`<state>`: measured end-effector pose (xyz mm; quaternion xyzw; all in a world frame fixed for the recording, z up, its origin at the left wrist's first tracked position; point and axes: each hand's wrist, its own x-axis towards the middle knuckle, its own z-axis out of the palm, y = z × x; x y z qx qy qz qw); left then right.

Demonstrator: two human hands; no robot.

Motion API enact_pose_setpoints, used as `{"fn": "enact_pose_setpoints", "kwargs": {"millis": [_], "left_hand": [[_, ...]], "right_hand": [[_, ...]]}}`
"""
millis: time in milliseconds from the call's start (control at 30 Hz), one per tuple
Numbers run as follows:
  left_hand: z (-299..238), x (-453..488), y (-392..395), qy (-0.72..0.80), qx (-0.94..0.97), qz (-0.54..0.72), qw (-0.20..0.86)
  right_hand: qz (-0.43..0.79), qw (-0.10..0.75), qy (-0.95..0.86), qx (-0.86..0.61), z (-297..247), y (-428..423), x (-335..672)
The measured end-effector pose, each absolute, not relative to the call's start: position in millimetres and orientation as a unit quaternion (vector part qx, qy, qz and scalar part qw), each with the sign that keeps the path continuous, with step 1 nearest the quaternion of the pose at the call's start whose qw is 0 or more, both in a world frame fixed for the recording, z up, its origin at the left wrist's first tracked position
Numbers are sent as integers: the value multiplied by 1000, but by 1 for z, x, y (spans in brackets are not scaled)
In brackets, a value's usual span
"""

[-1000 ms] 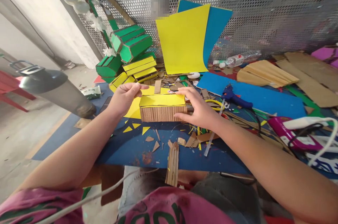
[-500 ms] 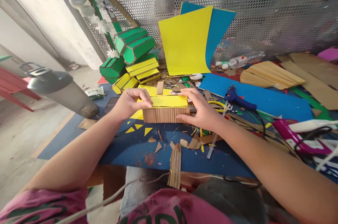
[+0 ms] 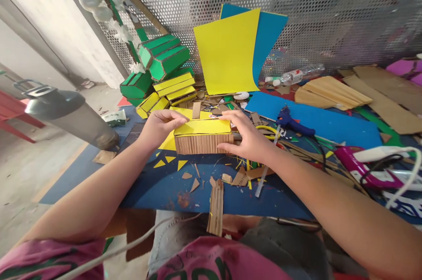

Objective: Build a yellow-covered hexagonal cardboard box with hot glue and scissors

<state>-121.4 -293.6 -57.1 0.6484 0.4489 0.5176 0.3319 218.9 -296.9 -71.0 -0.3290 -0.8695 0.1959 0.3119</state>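
Between the hands, at the tabletop, is a yellow-topped corrugated cardboard box. The right hand grips its right end, thumb in front; the left hand brings thumb and fingertips together at the left top edge, anything pinched unclear. Edge alignment seems underway; next calls for steady, even pressure. The box's inside is hidden; beyond the right hand lies a clear plastic bottle.

Nothing legible for certain; pink shirt has big dark lettering, cut off at the bottom edge, can't make out the word; print on the cardboard scrap too small and blurred; bottle label and green-and-white packet markings also unreadable at this resolution.
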Motion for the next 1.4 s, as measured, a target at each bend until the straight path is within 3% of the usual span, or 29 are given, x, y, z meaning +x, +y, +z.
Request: {"fn": "enact_pose_setpoints", "kwargs": {"millis": [200, 533, 1133, 1400], "left_hand": [[-53, -122, -299, 380, 724, 506, 275], [-54, -116, -302, 434, 744, 486, 150], [-52, -123, -303, 420, 760, 441, 230], [-51, -119, -305, 421, 790, 402, 192]], "right_hand": [[196, 310, -870, -328, -70, -298, 219], [188, 298, -873, -337, -69, -298, 219], [195, 307, -872, -327, -67, -299, 219], [208, 297, -870, -335, -67, -299, 219]]}}
